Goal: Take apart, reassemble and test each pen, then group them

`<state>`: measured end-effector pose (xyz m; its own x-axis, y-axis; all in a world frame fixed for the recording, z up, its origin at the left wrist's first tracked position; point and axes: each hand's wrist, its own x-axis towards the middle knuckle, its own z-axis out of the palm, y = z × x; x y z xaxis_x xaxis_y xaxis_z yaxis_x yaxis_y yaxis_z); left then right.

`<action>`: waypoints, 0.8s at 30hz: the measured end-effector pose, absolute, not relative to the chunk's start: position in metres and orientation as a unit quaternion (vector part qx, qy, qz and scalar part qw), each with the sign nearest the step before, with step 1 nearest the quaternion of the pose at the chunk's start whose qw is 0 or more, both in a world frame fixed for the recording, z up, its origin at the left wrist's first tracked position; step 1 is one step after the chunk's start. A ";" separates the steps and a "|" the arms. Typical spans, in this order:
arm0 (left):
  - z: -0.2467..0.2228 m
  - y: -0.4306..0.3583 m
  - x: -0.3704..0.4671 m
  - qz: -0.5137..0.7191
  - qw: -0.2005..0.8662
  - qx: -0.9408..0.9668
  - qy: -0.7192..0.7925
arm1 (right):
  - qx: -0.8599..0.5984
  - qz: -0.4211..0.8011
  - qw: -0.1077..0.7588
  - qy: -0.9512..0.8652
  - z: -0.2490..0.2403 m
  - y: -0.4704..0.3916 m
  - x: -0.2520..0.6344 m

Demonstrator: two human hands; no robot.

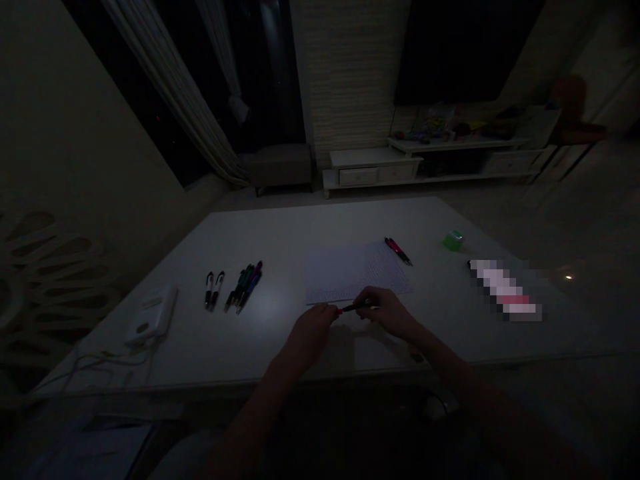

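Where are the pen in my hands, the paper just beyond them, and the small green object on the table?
Pen (354,307): head view, on its dark barrel.
Paper (337,270): head view, on its plainer left part.
Small green object (453,243): head view, on its green body.

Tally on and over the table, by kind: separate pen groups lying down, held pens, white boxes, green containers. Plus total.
Pen groups: 3
Held pen: 1
White box: 1
Green container: 1
Total: 6
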<state>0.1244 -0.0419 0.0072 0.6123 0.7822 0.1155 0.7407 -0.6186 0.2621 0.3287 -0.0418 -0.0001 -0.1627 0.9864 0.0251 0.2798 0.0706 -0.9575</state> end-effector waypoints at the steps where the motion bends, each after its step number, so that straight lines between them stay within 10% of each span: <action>1: 0.007 -0.042 0.124 0.111 0.094 0.892 0.428 | -0.515 0.458 0.388 -0.612 0.001 -0.042 0.328; 24: 0.004 -0.041 0.102 0.089 0.062 0.854 0.509 | -0.557 0.352 0.388 -0.645 -0.003 -0.034 0.342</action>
